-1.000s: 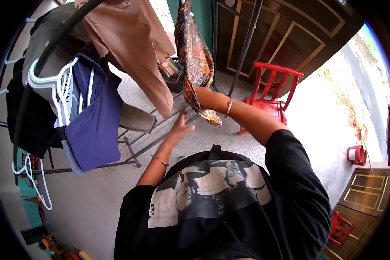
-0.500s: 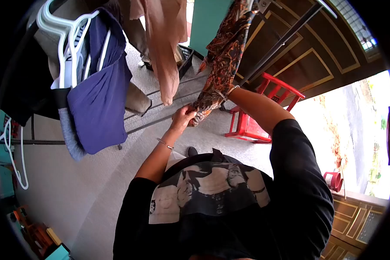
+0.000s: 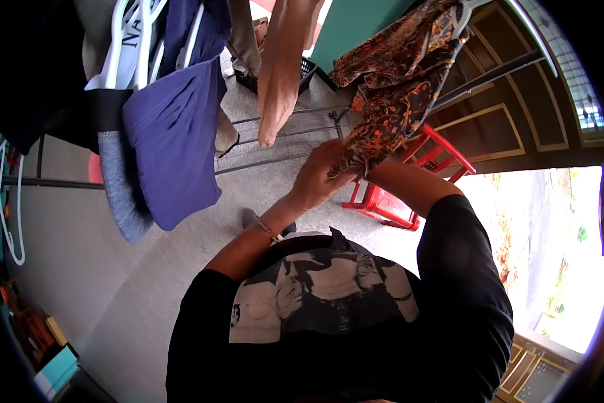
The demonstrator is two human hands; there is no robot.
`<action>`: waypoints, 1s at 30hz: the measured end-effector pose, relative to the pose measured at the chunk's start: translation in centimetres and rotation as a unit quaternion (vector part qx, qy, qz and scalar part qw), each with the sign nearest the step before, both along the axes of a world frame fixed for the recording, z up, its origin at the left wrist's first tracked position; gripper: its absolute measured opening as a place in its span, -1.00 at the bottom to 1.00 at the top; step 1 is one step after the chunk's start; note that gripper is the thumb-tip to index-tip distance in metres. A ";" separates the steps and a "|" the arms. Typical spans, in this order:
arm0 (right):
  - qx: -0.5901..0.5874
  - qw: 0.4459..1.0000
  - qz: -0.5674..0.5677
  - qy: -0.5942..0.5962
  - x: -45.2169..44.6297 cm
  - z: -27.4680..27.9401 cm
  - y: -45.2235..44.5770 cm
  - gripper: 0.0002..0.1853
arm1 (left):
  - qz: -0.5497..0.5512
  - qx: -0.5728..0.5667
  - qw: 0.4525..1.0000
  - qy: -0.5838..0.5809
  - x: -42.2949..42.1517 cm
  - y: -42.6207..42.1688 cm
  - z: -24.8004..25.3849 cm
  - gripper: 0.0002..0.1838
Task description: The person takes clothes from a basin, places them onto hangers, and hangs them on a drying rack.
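A brown and orange patterned garment (image 3: 403,94) hangs from a white hanger (image 3: 464,17) at the upper right. My left hand (image 3: 321,176) is closed on the garment's lower edge, with the cloth bunched at its fingers. My right forearm (image 3: 409,183) reaches in from the right, and my right hand is behind the patterned cloth, so its fingers are hidden. Left of my hands hang a beige-pink garment (image 3: 280,80) and a folded purple garment (image 3: 174,134). A grey piece of clothing (image 3: 122,181) hangs beside the purple one.
A red stool (image 3: 389,205) stands beyond my right forearm. The clothes rack's lower bars (image 3: 282,158) run across the floor area. Behind them sits a black crate (image 3: 307,72). White hangers (image 3: 13,221) hang at far left. A dark panelled door (image 3: 490,127) stands at right.
My left hand has moved up and right with the garment's lower edge. The patterned cloth is lifted and spread wider, now covering my right hand. The view has shifted slightly.
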State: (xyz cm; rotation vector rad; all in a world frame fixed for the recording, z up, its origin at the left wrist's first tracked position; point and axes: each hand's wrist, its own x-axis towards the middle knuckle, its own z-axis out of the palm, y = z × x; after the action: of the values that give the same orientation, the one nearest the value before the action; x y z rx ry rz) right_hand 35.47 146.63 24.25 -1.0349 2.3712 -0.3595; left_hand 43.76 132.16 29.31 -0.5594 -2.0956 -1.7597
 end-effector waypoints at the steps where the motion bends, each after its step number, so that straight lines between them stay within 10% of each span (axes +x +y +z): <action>1: 0.001 1.000 0.004 -0.004 0.3 0.0 -0.1 -0.73 | -0.046 -0.019 0.998 -0.049 0.2 -0.1 0.2 -0.90; 17: 0.031 0.998 0.033 -0.040 0.9 -0.5 -1.5 -0.71 | -0.111 -0.051 0.992 0.016 2.5 3.0 4.8 -0.73; 22: 0.031 0.998 0.050 -0.037 0.4 -1.3 -4.0 -0.71 | 0.089 -0.048 0.995 -0.026 1.6 -4.8 -1.4 -0.56; 25: 0.033 0.997 0.052 -0.041 1.0 -1.3 -4.6 -0.70 | 0.225 -0.151 0.918 -0.288 1.8 -11.0 -13.3 -0.42; 26: 0.037 0.997 0.054 -0.042 1.2 -1.4 -4.8 -0.70 | 0.197 -0.043 0.877 -0.437 2.3 -11.6 -18.5 -0.36; 28: 0.037 0.997 0.058 -0.042 1.2 -1.4 -5.4 -0.70 | 0.074 0.232 0.712 -0.658 3.8 -11.0 -13.0 -0.39; 30: 0.036 0.997 0.056 -0.045 0.9 -1.1 -5.6 -0.70 | -0.191 0.384 0.659 -0.618 4.5 -10.7 -17.8 -0.41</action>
State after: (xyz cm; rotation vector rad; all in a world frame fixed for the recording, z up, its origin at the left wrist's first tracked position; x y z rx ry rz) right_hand 36.37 141.03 23.16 -1.0885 2.2192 -0.2721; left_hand 48.23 121.44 11.49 0.7597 -1.3573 -3.6116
